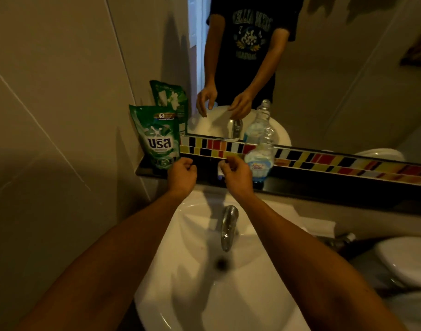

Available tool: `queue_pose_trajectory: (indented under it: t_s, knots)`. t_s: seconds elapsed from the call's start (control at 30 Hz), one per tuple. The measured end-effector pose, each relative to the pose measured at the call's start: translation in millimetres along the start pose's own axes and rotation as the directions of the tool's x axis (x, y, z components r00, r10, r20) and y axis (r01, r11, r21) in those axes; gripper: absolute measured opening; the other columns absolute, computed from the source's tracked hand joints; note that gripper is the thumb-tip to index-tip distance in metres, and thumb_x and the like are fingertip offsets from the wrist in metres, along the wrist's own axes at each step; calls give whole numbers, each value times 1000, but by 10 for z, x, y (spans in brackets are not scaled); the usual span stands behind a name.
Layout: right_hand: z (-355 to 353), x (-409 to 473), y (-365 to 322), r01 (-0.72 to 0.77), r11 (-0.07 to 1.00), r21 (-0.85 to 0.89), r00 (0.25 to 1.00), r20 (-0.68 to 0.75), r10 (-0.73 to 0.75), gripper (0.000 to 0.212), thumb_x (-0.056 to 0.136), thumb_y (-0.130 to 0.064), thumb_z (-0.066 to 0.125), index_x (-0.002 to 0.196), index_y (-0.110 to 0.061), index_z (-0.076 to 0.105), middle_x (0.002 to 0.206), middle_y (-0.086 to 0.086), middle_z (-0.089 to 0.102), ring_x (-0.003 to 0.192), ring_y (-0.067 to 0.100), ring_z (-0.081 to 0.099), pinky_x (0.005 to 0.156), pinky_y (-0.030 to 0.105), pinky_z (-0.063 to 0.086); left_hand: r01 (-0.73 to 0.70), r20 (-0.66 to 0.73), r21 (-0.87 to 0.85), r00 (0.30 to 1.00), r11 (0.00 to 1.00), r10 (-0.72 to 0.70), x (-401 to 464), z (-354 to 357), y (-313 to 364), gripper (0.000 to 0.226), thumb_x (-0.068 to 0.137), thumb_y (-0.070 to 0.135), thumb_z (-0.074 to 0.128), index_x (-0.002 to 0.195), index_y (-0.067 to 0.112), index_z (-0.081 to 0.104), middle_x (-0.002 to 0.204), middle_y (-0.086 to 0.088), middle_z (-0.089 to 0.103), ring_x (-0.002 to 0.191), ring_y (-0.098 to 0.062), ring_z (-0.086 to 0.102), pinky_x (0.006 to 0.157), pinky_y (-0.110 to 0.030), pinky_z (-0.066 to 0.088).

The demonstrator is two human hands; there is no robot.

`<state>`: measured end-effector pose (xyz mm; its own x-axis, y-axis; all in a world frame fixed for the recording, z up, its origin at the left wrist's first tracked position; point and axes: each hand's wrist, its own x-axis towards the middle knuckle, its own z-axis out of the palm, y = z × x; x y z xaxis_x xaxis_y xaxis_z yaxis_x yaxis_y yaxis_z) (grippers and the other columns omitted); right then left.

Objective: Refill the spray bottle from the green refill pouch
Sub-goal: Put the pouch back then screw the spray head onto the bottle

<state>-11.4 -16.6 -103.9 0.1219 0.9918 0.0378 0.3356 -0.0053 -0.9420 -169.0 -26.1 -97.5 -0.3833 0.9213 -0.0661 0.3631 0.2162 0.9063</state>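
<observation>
The head view looks down over a white sink point(180, 295) with both forearms stretched toward a dark shelf point(312, 187) under the mirror point(336, 80). The pouch point(158, 137) stands upright at the shelf's left end, seemingly unopened, and the left hand point(182, 174) sits just in front of its base, fingers loosely curled and holding nothing. The bottle point(260, 155) stands upright further right on the shelf, its neck bare with no trigger head on it; the right hand point(237, 174) is just left of it, fingers bent inward. Something small and pale shows behind that hand, but I cannot tell whether it is pinched or merely lying there. By my reading the bottle is already uncapped and pouring has not begun; next the pouch must be picked up, opened and its spout aimed into that narrow neck. The tap point(228, 226) rises between the arms, and the shelf is narrow, so tipping either item is a risk.
</observation>
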Motion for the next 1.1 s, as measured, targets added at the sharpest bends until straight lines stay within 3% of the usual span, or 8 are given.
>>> queue_pose_trajectory:
  t_s: [0.17,0.23,0.33,0.47,0.57,0.73,0.9,1.1]
  knots:
    - [-587,-74,215,-51,999,1,991,-124,51,22,96,-25,67,117,-18,64,106,0,67,101,19,68,85,36,60,-69,95,56,993,996,63,-151,387,133,36,91,15,64,127,8,63,125,-11,66,109,-23,63,85,-24,44]
    - [-781,-71,259,-69,996,51,983,-167,77,18,94,-24,71,109,-20,62,105,-3,65,102,16,68,79,30,61,-97,105,79,991,992,89,-190,499,206,34,91,14,64,123,6,64,120,-10,67,101,-20,62,83,-24,42]
    - [-997,4,268,-74,995,67,978,-191,86,37,90,-24,75,120,-20,54,124,4,61,109,18,66,70,22,59,-103,110,96,990,990,93,-187,625,260,28,92,18,64,117,5,66,104,-8,66,88,-16,57,78,-27,43]
    - [-1118,192,212,-37,997,60,991,-128,44,68,86,-24,80,143,-24,43,142,6,51,125,22,58,90,41,61,-77,119,115,991,990,63,-81,740,249,40,90,20,66,128,10,60,124,-10,64,104,-25,63,84,-31,48]
    - [-1168,371,160,-7,998,56,998,-63,11,79,87,-19,78,153,-27,35,154,5,43,135,22,47,102,40,52,-62,109,179,993,982,43,0,819,230,46,90,21,67,134,11,55,133,-11,59,115,-29,60,86,-33,45]
    - [-1182,651,116,52,994,91,997,50,-57,71,90,-17,76,151,-23,40,149,1,50,126,10,50,84,18,50,-11,97,210,995,978,-10,149,968,153,48,90,24,67,135,8,55,133,-14,59,118,-31,58,84,-31,42]
    - [-1183,792,92,85,993,84,989,113,-94,57,91,-16,74,143,-19,51,138,-3,60,113,-2,57,84,17,50,47,92,199,994,979,-67,279,1127,57,51,87,25,70,133,8,56,128,-14,62,114,-31,60,83,-34,45]
    - [-1205,822,131,74,992,105,985,145,-89,41,91,-18,73,130,-18,59,123,-5,68,111,5,64,92,29,55,154,32,230,986,961,-166,373,1277,30,47,88,29,70,128,7,58,121,-14,65,108,-32,62,75,-32,42]
